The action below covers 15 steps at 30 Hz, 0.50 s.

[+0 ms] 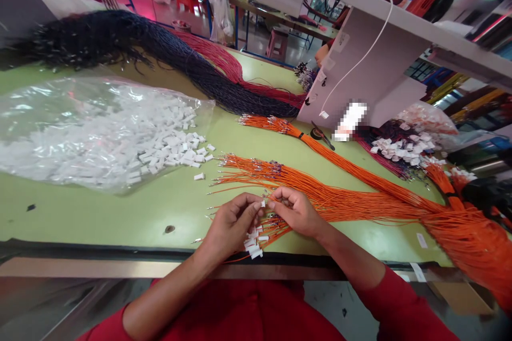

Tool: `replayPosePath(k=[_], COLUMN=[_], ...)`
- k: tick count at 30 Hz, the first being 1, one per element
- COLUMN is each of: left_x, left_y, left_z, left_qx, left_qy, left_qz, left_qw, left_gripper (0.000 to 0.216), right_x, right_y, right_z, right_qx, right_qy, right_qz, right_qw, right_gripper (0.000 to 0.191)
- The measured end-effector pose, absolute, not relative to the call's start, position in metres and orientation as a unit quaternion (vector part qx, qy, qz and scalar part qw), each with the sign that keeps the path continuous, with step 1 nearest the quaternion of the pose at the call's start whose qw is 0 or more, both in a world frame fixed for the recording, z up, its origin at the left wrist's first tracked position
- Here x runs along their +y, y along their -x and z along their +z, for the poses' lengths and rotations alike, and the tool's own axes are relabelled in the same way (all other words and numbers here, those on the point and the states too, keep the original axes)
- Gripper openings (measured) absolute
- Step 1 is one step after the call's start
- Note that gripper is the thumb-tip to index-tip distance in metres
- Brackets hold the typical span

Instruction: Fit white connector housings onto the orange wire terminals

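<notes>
Between finger and thumb, my left hand [236, 221] pinches a small white plastic connector housing [263, 204]. Close beside it, the fingers of my right hand [295, 213] are pressed together on what looks like the end of an orange wire; the tip is too small to make out. Both hands hover over a fanned-out bundle of orange wires [320, 192] with metal terminals at its left ends. Under my left hand, several white housings [253, 245] lie in a cluster with orange wires among them. One loose housing [199, 176] rests on the green tabletop.
A clear plastic bag [100, 133] spills white housings on the left. Dark blue wires [176, 64] and red wires [224, 58] stretch along the back. A tied orange bundle [332, 157], black-handled snips [322, 136] and a grey upright panel [360, 69] are to the right.
</notes>
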<state>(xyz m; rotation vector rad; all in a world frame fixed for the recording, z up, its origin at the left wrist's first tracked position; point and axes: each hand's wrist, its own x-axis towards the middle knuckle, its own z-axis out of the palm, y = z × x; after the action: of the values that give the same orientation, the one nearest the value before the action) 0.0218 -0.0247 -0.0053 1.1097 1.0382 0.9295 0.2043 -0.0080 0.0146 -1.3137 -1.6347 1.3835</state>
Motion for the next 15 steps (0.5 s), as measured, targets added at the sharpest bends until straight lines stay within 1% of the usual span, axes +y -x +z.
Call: replayPosePath(k=[5,7,9,13,15], left_x=[-0.024,-0.024,-0.025,-0.027,-0.028], left_y=[-0.024,-0.024,-0.021,-0.01,-0.006], left_z=[-0.009,-0.01,-0.008,-0.002,0.0], left_qx=[0.46,0.472,0.479,0.456,0.444], left_qy=[-0.498,-0.521,-0.569,-0.701,-0.73], left_qz=[0.394,0.386,0.375,0.334,0.338], left_qw=[0.62,0.597,0.553,0.435,0.394], left_gripper=[0.031,0.031,0.028,0.023,0.022], right_x=[-0.008,-0.008,-0.007,-0.004,-0.003], right_y=[-0.204,-0.203,-0.203,-0.205,-0.206], right_z=[0.015,0.015,0.015,0.013,0.01], right_qx=[-0.628,-0.628,-0.647,-0.695,-0.679], right_qy=[0.501,0.496,0.485,0.455,0.459], right_qz=[0.516,0.521,0.497,0.403,0.424], right_qw=[0.297,0.297,0.315,0.384,0.385], right_gripper=[0.026,0.028,0.028,0.022,0.023])
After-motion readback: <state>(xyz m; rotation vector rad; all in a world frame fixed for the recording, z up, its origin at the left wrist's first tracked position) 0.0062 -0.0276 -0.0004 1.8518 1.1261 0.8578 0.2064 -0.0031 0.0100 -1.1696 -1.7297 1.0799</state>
